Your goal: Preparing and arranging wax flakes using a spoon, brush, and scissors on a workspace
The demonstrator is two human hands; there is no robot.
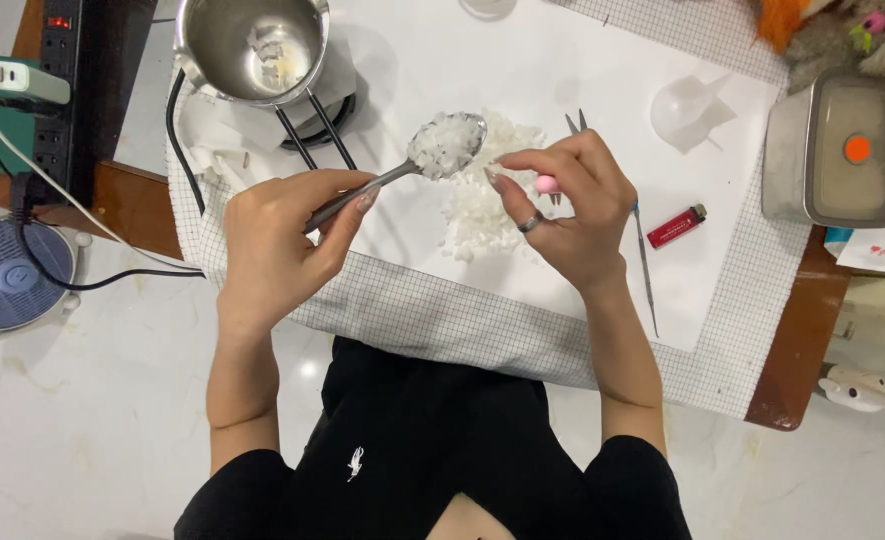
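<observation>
My left hand [283, 235] holds a metal spoon [433, 155] by its handle, the bowl heaped with white flakes. Under and beside the spoon lies a pile of white flakes [483, 210] on a white sheet [563, 70]. My right hand [568, 205] hovers over the pile with fingers curled next to the spoon bowl; a ring sits on one finger. A small pink object [548, 185] shows under its fingers, and I cannot tell whether the hand grips it. A steel pot [253, 45] with a little residue stands at the upper left.
A red lighter [676, 226], thin metal tweezers [646, 265] and small scissors [575, 122] lie right of the pile. A clear plastic funnel [688, 108], a lidded steel box [838, 150], a power strip [58, 60] and a small fan [8, 275] ring the gridded mat [463, 320].
</observation>
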